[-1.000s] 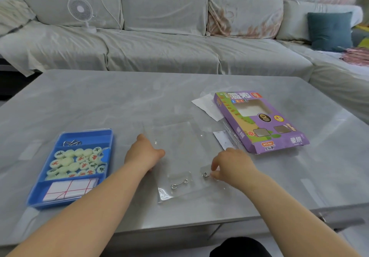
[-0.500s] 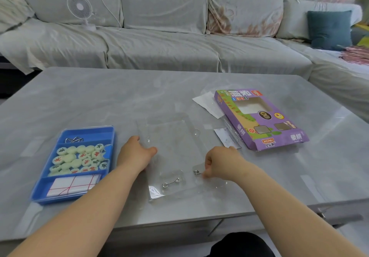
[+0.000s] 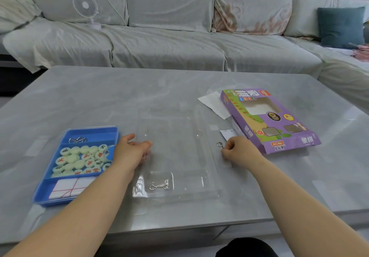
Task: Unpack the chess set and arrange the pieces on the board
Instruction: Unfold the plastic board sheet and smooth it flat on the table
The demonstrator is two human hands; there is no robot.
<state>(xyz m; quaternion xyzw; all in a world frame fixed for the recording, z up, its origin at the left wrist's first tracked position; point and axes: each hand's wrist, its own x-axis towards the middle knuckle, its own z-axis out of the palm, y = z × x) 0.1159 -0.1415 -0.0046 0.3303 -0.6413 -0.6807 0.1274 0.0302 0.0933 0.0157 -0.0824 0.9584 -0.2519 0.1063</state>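
Observation:
A blue tray on the left holds several pale round chess pieces, a folded paper board with red lines and a wire puzzle. A clear plastic lid lies in the middle with a small metal hook in one pocket. My left hand rests on the lid's left edge, fingers relaxed. My right hand pinches a small metal ring hook, lifted just off the lid's right side.
The purple cardboard box lies flattened at the right with white paper slips beside it. A grey sofa runs behind the table, carrying a small white fan and a teal cushion.
My right hand lifted the ring hook out of the lid's lower right pocket and moved it up and right. My left hand stayed on the lid's left edge.

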